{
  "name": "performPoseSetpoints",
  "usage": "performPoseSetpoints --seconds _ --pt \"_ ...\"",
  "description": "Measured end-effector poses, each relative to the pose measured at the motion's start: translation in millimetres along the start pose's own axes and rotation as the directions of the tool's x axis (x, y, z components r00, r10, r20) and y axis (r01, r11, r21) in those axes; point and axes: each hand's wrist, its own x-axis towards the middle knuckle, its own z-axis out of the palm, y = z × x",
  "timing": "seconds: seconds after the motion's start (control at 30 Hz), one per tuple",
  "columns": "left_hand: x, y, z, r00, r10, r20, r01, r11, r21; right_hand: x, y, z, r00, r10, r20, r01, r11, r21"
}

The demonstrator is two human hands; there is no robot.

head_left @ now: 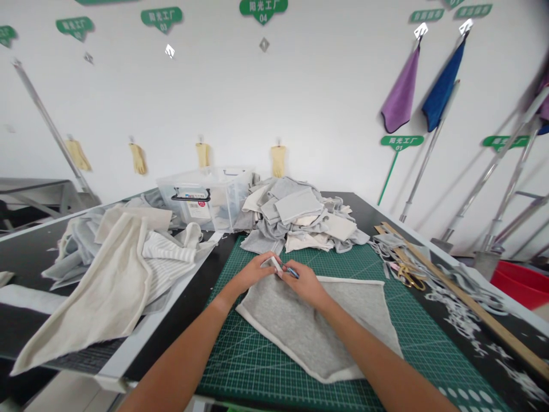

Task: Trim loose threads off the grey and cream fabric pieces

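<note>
A grey fabric piece point(300, 326) with pale edging lies on the green cutting mat point(433, 337). At its far left corner, my left hand point(256, 272) pinches the pale edge, which is folded up between the fingers. My right hand point(303, 284) is closed around a small blue-handled tool point(292, 272), its tip close to the pinched edge. The kind of tool is mostly hidden by the fingers. Both hands meet near the mat's middle, almost touching each other.
A heap of grey and cream fabric pieces point(300, 209) sits behind my hands. More cloth point(98, 280) hangs over the left table edge near a clear plastic bin point(206, 200). Gold-handled scissors point(409, 277), fabric scraps point(454, 312) and a wooden strip point(476, 315) lie right.
</note>
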Motion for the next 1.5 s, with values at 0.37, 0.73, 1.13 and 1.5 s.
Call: performPoseSetpoints --seconds 0.37,0.73,1.13,1.5 --pt "0.0 -8.0 2.3 0.997 -0.047 -0.061 0.046 0.999 -0.009 2.7 5.3 0.9 0.996 0.036 -0.082 -0.039 0.998 -0.042" --pt "2.1 -10.2 3.5 0.997 -0.064 -0.045 0.062 0.997 -0.049 3.0 11.6 2.6 0.993 0.043 -0.107 -0.041 0.999 0.024" --pt "-0.6 -6.3 11.5 0.977 -0.19 -0.1 0.164 0.961 -0.225 5.3 11.8 1.4 0.999 -0.042 -0.006 0.042 0.999 0.026" --pt "-0.8 -3.1 18.8 0.963 -0.255 -0.088 0.204 0.902 -0.38 7.2 11.4 0.6 0.999 -0.045 0.008 0.044 0.997 0.062"
